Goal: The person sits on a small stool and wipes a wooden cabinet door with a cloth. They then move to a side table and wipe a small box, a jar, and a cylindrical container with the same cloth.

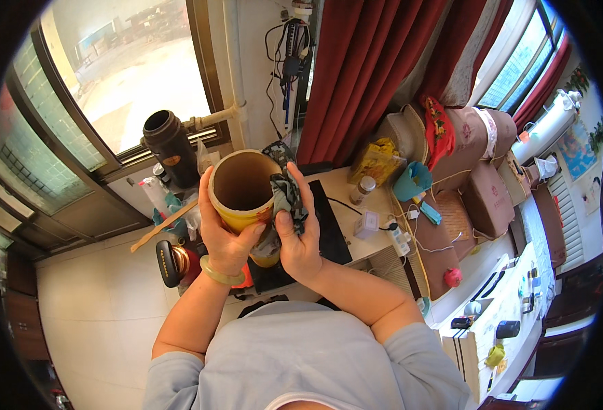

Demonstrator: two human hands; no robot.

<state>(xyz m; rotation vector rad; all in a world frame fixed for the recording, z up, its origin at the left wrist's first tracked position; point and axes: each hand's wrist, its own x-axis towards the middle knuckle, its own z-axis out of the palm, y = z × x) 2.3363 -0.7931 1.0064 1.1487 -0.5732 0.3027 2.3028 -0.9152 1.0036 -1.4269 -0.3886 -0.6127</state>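
Note:
My left hand [229, 236], with a pale bangle at its wrist, grips the left side of a yellow cylindrical container [237, 218]. Its round open mouth faces up towards me, and the inside looks brown and shadowed. On the right side, my right hand [299, 233] holds a crumpled camouflage-pattern cloth [290, 197] against the container's wall. Below the container, between my wrists, part of another yellowish object [267, 257] shows; what it is I cannot tell. A black flat panel [327, 220] lies on the table beneath my hands.
A large dark flask [170, 148] stands by the window. Left of my hands are a wooden strip [163, 226] and a red item with a black top [167, 264]. To the right are a shaker jar [363, 189], a small white box [366, 225], a power strip [398, 240] and a blue bin [411, 182].

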